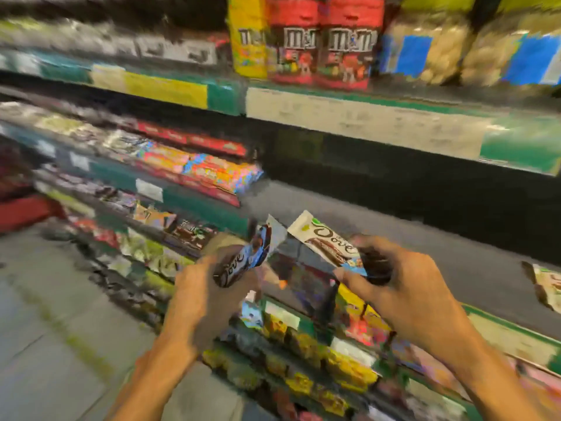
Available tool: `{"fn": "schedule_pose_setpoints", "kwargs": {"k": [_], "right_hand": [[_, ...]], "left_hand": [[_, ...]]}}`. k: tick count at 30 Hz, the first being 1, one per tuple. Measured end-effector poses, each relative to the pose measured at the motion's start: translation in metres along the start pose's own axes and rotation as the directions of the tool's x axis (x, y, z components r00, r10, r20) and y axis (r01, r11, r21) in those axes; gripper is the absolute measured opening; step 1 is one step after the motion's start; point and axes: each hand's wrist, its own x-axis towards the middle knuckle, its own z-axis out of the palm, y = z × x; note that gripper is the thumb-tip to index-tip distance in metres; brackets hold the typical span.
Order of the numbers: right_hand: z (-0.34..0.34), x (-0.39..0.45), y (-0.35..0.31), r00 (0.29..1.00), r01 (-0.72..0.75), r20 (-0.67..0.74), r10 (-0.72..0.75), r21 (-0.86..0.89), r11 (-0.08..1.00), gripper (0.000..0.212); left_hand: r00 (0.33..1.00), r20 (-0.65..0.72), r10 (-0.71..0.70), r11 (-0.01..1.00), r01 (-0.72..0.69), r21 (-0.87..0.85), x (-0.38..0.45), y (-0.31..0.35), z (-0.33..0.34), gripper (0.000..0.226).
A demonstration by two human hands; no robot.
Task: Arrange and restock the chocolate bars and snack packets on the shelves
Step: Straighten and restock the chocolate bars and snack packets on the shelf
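At the near edge of the shelving, two bare hands are raised side by side in front of the middle shelf. The left hand (209,287) is closed around a dark Dove bar (243,259) with a blue and brown wrapper, its far end tilted up and right. The right hand (403,281) grips the near end of a white Dove bar (326,241), which angles up and left; the two bars' far ends lie near each other but apart. Below the hands, the lower shelves (303,354) are packed with yellow and mixed packets, blurred beyond reading. To the left is bare grey floor (45,314), open for movement.

Just beyond the hands, the grey middle shelf (394,235) is largely bare in its centre and right, offering free room. One pale packet (546,284) lies at its right end, partly cut off by the frame. On the left of that shelf, a stack of colourful flat packets (218,174) occupies the space up to the open section. The green shelf edge (510,323) with price labels runs along the front.

Farther up, the top shelf carries red M&M's bags (321,41) with a yellow M&M's bag (246,34) to their left, and pale snack bags (473,47) with blue labels to their right. The view is heavily motion-blurred throughout.
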Motion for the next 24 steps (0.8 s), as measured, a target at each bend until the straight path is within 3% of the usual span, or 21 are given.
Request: {"fn": "schedule_pose_setpoints", "kwargs": {"k": [3,8,13,19,21,24], "right_hand": [[0.058,0.023,-0.062,0.995,0.062,0.07,-0.068,0.085,0.994,0.042],[0.147,0.054,-0.141,0.964,0.171,0.169,-0.203,0.188,0.967,0.062],[0.215,0.089,-0.19,0.911,0.167,0.324,-0.256,0.278,0.946,0.039],[0.283,0.156,-0.227,0.896,0.184,0.315,-0.313,0.379,0.907,0.046],[0.304,0.182,-0.238,0.896,0.217,0.281,-0.343,0.397,0.892,0.044],[0.331,0.226,-0.252,0.891,0.266,0.246,-0.382,0.401,0.877,0.058]], "left_hand": [[0.99,-0.107,-0.091,0.995,0.086,-0.049,-0.005,-0.036,-0.073,0.018],[0.952,-0.254,-0.173,0.984,0.179,-0.001,-0.013,-0.094,-0.169,0.024],[0.92,-0.333,-0.208,0.958,0.26,0.119,-0.003,-0.142,-0.23,0.023],[0.905,-0.36,-0.227,0.931,0.31,0.191,0.041,-0.187,-0.279,0.054],[0.9,-0.379,-0.217,0.93,0.309,0.201,0.063,-0.202,-0.293,0.051],[0.903,-0.383,-0.197,0.93,0.296,0.219,0.103,-0.221,-0.313,0.044]]}}
